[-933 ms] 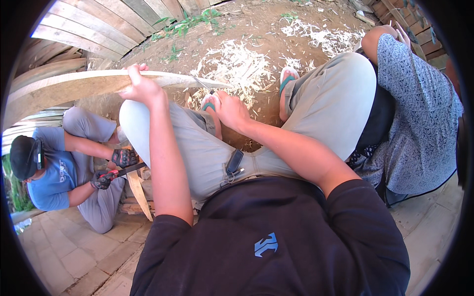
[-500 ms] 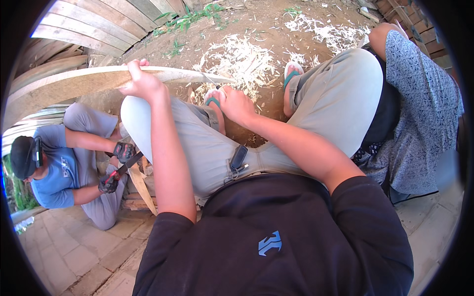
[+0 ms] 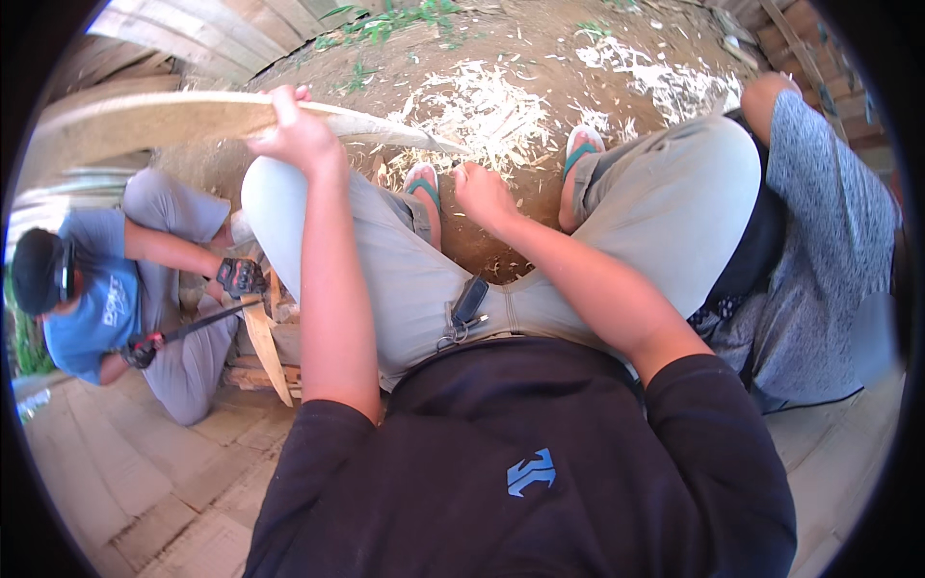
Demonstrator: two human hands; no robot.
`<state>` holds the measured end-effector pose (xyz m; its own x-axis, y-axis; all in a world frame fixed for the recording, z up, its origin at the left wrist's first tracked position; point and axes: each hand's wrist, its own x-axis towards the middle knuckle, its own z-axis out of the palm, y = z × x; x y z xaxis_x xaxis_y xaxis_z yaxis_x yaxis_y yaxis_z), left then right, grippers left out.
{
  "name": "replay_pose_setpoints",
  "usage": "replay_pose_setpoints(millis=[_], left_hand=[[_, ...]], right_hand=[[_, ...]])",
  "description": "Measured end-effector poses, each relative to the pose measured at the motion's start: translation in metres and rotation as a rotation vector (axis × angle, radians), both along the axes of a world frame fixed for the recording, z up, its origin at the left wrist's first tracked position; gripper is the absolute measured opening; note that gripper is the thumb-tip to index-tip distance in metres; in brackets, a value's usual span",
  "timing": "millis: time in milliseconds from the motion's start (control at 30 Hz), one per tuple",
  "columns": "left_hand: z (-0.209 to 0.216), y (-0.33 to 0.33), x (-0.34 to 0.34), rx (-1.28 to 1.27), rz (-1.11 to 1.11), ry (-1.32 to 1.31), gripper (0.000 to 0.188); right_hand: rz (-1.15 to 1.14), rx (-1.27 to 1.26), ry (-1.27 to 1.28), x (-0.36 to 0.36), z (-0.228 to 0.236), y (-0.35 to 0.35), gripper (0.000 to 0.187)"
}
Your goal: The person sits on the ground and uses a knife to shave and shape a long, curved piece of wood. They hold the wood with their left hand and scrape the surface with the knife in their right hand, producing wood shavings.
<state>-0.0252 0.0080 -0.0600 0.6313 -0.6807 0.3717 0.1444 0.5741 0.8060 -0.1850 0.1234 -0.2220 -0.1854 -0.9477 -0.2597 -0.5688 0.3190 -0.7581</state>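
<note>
A long pale wooden plank [image 3: 173, 120] stretches from the far left across my raised left knee, narrowing to a thin tip at mid-picture. My left hand [image 3: 301, 135] is closed around it, thumb and fingers wrapped over its edges. Just beyond the tip, between my knees, my right hand [image 3: 485, 196] is closed in a fist. It grips a slim knife [image 3: 463, 167], mostly hidden by the fist and blurred. Curled wood shavings [image 3: 482, 111] are heaped on the dirt past the tip.
On the left, a person [image 3: 92, 289] in dark gloves holds a long dark blade [image 3: 207, 320] against a wood piece [image 3: 265, 347]. Another person in patterned cloth [image 3: 819, 250] sits close on my right. A plank wall [image 3: 222, 39] stands far left. Keys [image 3: 468, 303] hang at my waist.
My right hand has drawn slightly right, away from the plank's tip. The plank has shifted slightly up in view with my left hand. The co-worker's lower hand has moved left, showing more blade.
</note>
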Motion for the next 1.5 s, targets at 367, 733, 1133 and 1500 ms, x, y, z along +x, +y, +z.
replay_pose_setpoints(millis=[367,733,1133,1500], left_hand=[[-0.002,0.002,-0.001,-0.032,0.079,-0.094,0.038],[0.006,0.0,-0.007,-0.032,0.229,-0.158,0.032],[0.007,-0.002,-0.014,0.025,0.208,-0.103,0.04],[0.005,-0.002,-0.006,0.017,0.164,-0.082,0.041]], right_hand=[[0.081,-0.163,-0.003,0.012,0.032,0.007,0.031],[0.104,-0.149,0.086,0.014,0.015,-0.007,0.034],[0.136,-0.109,0.175,-0.003,0.0,-0.013,0.033],[0.122,-0.107,0.124,0.013,0.003,-0.016,0.035]])
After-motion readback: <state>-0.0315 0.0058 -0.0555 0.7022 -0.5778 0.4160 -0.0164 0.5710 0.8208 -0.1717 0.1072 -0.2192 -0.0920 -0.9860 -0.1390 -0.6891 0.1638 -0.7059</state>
